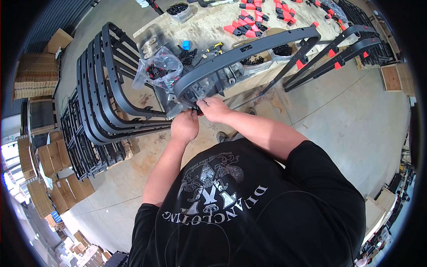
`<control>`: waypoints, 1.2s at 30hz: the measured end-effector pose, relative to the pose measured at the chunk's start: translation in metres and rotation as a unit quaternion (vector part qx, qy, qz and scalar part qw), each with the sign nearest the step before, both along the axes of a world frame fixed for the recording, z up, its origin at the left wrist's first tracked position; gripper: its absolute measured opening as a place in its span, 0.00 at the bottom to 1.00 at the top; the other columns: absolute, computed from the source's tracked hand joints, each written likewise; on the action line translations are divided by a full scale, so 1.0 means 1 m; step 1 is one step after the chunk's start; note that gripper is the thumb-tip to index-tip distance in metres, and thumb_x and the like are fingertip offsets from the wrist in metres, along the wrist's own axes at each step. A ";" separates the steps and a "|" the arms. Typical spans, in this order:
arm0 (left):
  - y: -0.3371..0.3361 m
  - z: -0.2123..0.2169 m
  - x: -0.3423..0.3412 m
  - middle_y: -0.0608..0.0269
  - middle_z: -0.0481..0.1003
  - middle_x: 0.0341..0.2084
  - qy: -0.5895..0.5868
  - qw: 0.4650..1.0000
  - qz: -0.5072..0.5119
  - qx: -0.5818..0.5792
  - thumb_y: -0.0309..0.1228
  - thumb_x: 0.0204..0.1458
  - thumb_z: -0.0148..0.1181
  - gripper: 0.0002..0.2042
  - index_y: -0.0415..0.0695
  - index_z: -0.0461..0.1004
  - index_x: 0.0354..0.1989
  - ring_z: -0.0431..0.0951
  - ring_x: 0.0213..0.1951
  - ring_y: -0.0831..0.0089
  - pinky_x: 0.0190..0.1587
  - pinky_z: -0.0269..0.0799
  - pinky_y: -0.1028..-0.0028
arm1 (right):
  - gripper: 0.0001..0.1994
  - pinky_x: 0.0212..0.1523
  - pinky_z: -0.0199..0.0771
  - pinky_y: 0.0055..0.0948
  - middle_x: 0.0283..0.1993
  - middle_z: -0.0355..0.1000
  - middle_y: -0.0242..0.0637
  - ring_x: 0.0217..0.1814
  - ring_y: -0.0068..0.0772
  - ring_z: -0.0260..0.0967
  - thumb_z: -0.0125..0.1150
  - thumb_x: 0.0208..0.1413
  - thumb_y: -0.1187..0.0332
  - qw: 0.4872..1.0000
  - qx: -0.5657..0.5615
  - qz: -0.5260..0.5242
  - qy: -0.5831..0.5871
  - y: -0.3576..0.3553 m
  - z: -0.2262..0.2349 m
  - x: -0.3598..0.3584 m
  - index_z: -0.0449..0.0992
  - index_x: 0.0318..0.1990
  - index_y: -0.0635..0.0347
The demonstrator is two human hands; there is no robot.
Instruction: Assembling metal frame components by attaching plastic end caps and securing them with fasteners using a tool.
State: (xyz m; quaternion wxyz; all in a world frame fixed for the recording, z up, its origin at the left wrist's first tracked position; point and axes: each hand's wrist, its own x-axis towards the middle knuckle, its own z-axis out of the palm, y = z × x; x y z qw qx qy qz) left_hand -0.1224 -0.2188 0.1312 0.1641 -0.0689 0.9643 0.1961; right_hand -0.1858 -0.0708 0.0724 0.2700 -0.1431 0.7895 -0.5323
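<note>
A black curved metal frame rests across the near edge of the workbench, its rounded corner close to me. At that corner my left hand is closed, its fingertips around a small part that I cannot make out. My right hand is closed just beside it, fingers pressed against the frame's lower end. A bit of red shows between the hands. Left of the corner lies a clear plastic bag with black and red parts inside. A yellow-and-black tool lies behind the frame.
Several similar black frames stand stacked on the left. More frames with red clips lean at the bench's right. On the workbench are red-and-black parts and boxes of small black pieces. Cardboard boxes stand far left.
</note>
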 end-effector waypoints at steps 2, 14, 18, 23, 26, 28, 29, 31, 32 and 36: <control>0.001 0.000 -0.002 0.38 0.79 0.37 0.000 1.000 -0.002 0.001 0.40 0.65 0.43 0.19 0.37 0.76 0.37 0.78 0.43 0.41 0.48 0.72 0.50 | 0.22 0.53 0.69 0.54 0.44 0.76 0.63 0.50 0.65 0.72 0.45 0.65 0.55 0.999 0.047 -0.015 -0.002 0.000 0.004 0.002 0.77 0.43 0.69; -0.003 -0.005 -0.002 0.39 0.79 0.37 0.011 1.000 -0.013 -0.014 0.41 0.65 0.43 0.19 0.37 0.76 0.38 0.78 0.44 0.42 0.49 0.72 0.50 | 0.25 0.54 0.72 0.53 0.45 0.73 0.67 0.48 0.67 0.73 0.47 0.66 0.52 0.986 0.125 -0.096 0.063 0.004 -0.003 -0.017 0.74 0.40 0.73; 0.002 -0.002 -0.004 0.39 0.79 0.38 0.000 1.000 -0.008 -0.017 0.41 0.66 0.43 0.19 0.37 0.75 0.38 0.77 0.44 0.41 0.49 0.72 0.50 | 0.25 0.52 0.78 0.46 0.58 0.62 0.63 0.55 0.59 0.73 0.54 0.59 0.68 0.941 0.277 -0.086 0.175 0.032 -0.039 -0.079 0.61 0.60 0.73; 0.001 -0.009 -0.003 0.38 0.78 0.38 0.005 1.000 -0.006 -0.005 0.40 0.66 0.44 0.19 0.37 0.76 0.37 0.77 0.44 0.41 0.49 0.72 0.50 | 0.22 0.55 0.78 0.38 0.61 0.68 0.54 0.59 0.50 0.73 0.50 0.61 0.67 0.902 0.415 -0.022 0.115 0.041 -0.054 -0.120 0.67 0.60 0.70; -0.001 -0.009 0.001 0.37 0.78 0.37 0.004 1.000 0.000 -0.010 0.39 0.65 0.44 0.19 0.36 0.76 0.36 0.77 0.43 0.40 0.49 0.72 0.51 | 0.21 0.56 0.77 0.36 0.60 0.72 0.49 0.60 0.46 0.74 0.49 0.61 0.66 0.905 0.419 0.031 0.062 0.041 -0.023 -0.127 0.71 0.58 0.68; -0.001 -0.010 0.000 0.37 0.78 0.37 0.014 1.000 -0.001 -0.007 0.39 0.65 0.45 0.18 0.36 0.75 0.36 0.77 0.43 0.40 0.49 0.72 0.50 | 0.21 0.57 0.76 0.36 0.59 0.75 0.47 0.60 0.44 0.74 0.49 0.61 0.66 0.914 0.402 0.044 -0.001 0.043 -0.022 -0.131 0.73 0.57 0.67; 0.000 -0.011 -0.001 0.36 0.78 0.36 0.023 1.000 -0.003 -0.002 0.39 0.65 0.45 0.18 0.35 0.75 0.36 0.77 0.43 0.40 0.49 0.72 0.50 | 0.23 0.58 0.76 0.36 0.58 0.75 0.51 0.61 0.45 0.74 0.50 0.60 0.66 0.923 0.384 0.022 -0.006 0.045 -0.028 -0.133 0.71 0.59 0.68; 0.001 -0.012 -0.003 0.36 0.78 0.37 0.025 1.000 -0.010 -0.001 0.38 0.65 0.46 0.18 0.35 0.75 0.36 0.77 0.43 0.40 0.49 0.72 0.50 | 0.25 0.58 0.75 0.37 0.58 0.74 0.54 0.61 0.45 0.73 0.51 0.59 0.65 0.930 0.367 -0.005 -0.013 0.050 -0.044 -0.130 0.68 0.62 0.70; 0.002 -0.013 -0.004 0.36 0.78 0.37 0.027 1.000 -0.013 0.001 0.38 0.65 0.46 0.18 0.35 0.75 0.36 0.77 0.43 0.40 0.49 0.72 0.50 | 0.27 0.60 0.74 0.37 0.58 0.74 0.56 0.62 0.46 0.73 0.54 0.58 0.65 0.941 0.332 -0.059 0.020 0.051 -0.052 -0.124 0.66 0.63 0.70; -0.003 -0.013 0.002 0.36 0.78 0.37 0.042 0.999 -0.001 0.005 0.38 0.65 0.46 0.17 0.34 0.75 0.36 0.77 0.43 0.39 0.49 0.72 0.51 | 0.32 0.63 0.71 0.39 0.58 0.72 0.61 0.63 0.49 0.72 0.62 0.56 0.61 0.956 0.251 -0.148 -0.020 0.038 -0.011 -0.094 0.61 0.64 0.70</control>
